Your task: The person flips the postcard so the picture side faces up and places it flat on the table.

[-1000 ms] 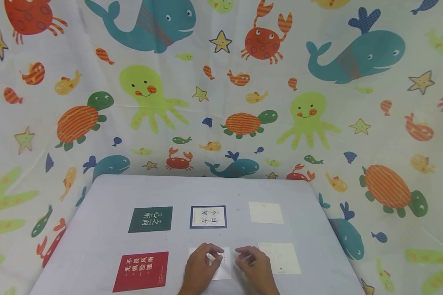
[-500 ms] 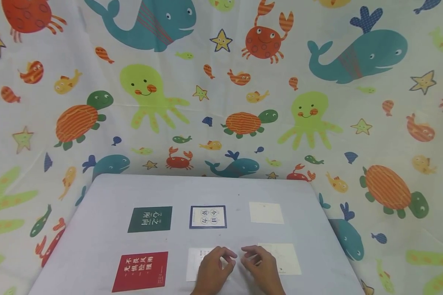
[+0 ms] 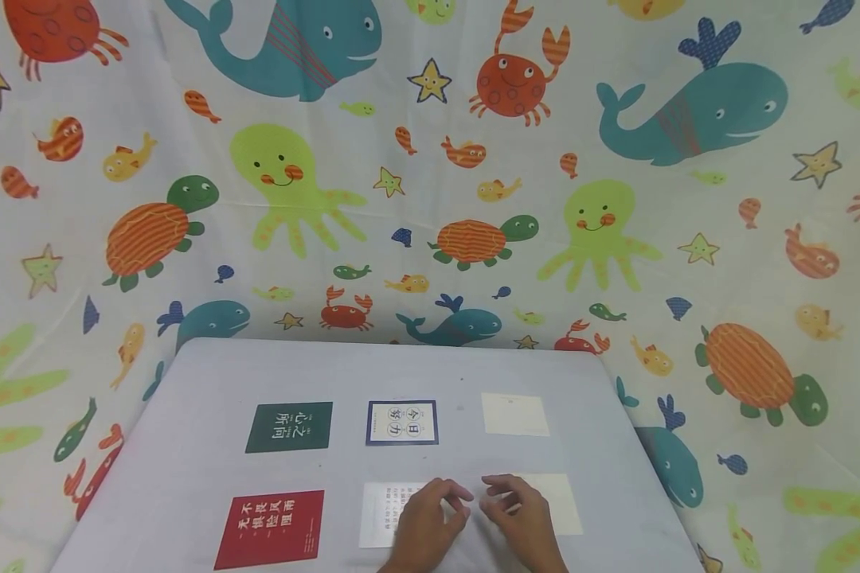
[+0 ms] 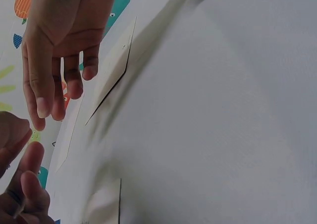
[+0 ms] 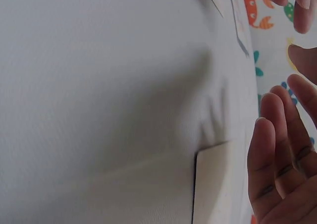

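Note:
In the head view, my left hand hovers over the right part of a white card with printed lines, hiding some of it. My right hand is close by, over the left part of a cream card. Both hands have loosely bent fingers, and neither holds anything. A small gap lies between their fingertips. The left wrist view has the right hand above the left fingers, apart from the cards. From the right wrist, the right fingers appear raised off the cloth.
A red card with white characters lies at the front left. Behind are a dark green card, a blue-bordered card and another cream card. All lie flat on a white-covered table, before a sea-animal curtain.
Both hands have shifted right, the left one more, narrowing the gap between them. More of the white card's printed lines now shows, while the right hand covers more of the cream card.

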`<state>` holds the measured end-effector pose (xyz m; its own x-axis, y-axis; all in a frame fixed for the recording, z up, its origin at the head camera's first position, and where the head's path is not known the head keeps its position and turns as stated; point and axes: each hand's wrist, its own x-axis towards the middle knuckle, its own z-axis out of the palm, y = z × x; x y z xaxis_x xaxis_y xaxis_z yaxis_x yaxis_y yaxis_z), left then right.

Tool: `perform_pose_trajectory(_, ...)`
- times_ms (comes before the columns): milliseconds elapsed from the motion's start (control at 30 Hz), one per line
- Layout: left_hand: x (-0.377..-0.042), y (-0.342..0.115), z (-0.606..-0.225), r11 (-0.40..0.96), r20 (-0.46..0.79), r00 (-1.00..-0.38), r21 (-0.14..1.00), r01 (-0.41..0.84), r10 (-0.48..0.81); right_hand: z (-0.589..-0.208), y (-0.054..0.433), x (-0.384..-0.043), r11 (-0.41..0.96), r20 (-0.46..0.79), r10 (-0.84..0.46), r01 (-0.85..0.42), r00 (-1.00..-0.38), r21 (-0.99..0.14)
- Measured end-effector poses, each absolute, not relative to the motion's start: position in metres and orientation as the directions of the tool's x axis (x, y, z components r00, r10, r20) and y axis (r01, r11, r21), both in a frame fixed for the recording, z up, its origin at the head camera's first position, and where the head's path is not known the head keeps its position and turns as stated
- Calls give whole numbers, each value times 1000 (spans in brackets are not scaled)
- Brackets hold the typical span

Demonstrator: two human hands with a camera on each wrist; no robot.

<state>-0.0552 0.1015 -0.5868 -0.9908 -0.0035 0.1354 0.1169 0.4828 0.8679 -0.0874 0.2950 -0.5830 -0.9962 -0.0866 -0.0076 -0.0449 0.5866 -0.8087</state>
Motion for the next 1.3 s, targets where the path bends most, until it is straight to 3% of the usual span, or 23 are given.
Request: perform_pose_trajectory(1300, -65, 137, -597, 411, 8, -992, 910, 59, 123, -578, 364, -89, 704, -117, 170, 204, -979, -680)
